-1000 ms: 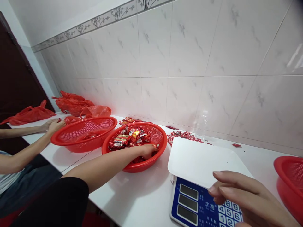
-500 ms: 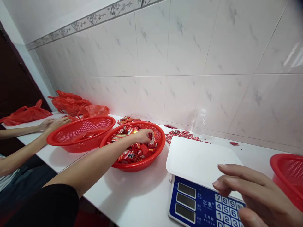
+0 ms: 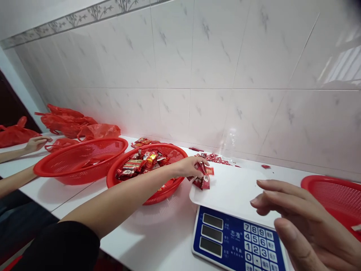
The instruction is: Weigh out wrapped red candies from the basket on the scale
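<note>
The left hand [image 3: 189, 168], which was down inside the packet basket [image 3: 169, 194] a second ago and lifted within it half a second later, is now out over the edge of the white tray [image 3: 239, 192], red packets [image 3: 203, 182] gripped under its fingers; the basket now lies behind that hand, below its forearm. More of the keypad [image 3: 258, 244] shows beside the right hand [image 3: 316, 222]. The co-worker's hands, close together before, have parted: one hand [image 3: 37, 143] is visible, the other hidden behind the nearer basket [image 3: 81, 180].

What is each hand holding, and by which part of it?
Left grip: red wrapped packets, held near their upper ends; the exact pinch points are hidden. Right grip: nothing held.
</note>
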Available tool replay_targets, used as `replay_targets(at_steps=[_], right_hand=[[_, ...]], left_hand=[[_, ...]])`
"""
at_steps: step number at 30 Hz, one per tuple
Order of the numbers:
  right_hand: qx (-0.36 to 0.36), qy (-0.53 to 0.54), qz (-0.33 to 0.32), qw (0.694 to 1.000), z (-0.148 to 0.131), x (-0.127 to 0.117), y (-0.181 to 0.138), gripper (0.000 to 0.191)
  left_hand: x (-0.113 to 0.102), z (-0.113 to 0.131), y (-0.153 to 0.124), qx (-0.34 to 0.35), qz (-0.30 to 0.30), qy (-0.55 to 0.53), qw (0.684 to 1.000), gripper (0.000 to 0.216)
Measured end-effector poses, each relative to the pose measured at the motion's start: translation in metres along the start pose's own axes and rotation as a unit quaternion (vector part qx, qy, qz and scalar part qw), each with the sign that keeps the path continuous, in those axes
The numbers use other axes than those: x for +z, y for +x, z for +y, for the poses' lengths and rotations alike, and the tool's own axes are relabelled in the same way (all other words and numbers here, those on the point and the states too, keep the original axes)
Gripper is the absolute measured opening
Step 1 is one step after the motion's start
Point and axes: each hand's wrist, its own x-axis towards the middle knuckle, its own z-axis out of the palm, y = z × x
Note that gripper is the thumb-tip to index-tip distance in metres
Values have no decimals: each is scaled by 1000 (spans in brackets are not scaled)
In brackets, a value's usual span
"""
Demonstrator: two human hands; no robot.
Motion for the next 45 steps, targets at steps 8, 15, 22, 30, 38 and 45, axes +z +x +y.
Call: replay_targets(at_steps=[8, 15, 22, 30, 38, 45], right_hand=[[6, -25, 3, 1000, -5, -2, 3, 14], [30, -17, -9, 999, -5, -3, 4, 13], [28, -20, -30, 999, -4, -2, 5, 14], [22, -42, -51, 998, -2, -4, 6, 15], [12, -44, -75, 996, -6, -8, 8, 16], [16, -15, -57, 998, -11, -10, 5, 17]], left_hand=[[31, -6, 16, 38, 13, 12, 999, 49], [32, -13, 16, 69, -45, 28, 996, 49], [35, -12, 13, 140, 5, 154, 978, 62], [38, -13, 9, 116, 16, 188, 975, 50], [22, -27, 12, 77, 61, 120, 988, 40], [-23, -40, 16, -29, 143, 105, 984, 34]])
